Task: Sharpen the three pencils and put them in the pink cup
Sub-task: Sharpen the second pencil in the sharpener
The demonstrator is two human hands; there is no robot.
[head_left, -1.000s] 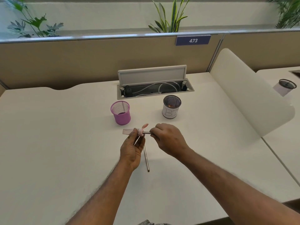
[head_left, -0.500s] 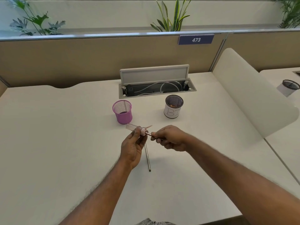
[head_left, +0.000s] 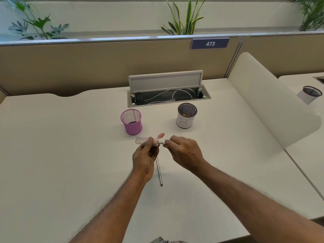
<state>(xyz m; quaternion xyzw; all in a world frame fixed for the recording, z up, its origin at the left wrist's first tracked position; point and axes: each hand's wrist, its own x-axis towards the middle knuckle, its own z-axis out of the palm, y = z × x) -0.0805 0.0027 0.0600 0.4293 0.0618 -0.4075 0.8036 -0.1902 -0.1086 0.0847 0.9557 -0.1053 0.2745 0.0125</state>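
Rolled back over since a moment ago, the right hand (head_left: 184, 151) pinches a pencil (head_left: 161, 142) lying left-right, tip inside the sharpener (head_left: 149, 141) gripped by the left hand (head_left: 145, 158), near the pink cup (head_left: 131, 122).

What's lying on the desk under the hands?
A pencil lies on the desk beneath the left hand; its upper end is hidden behind that hand.

"473" on blue partition sign (head_left: 209, 43), "BI" on white cup (head_left: 185, 120)

White desk (head_left: 52, 155) against a tan partition (head_left: 87, 67), open cable tray (head_left: 169, 97), plants (head_left: 184, 16) beyond.
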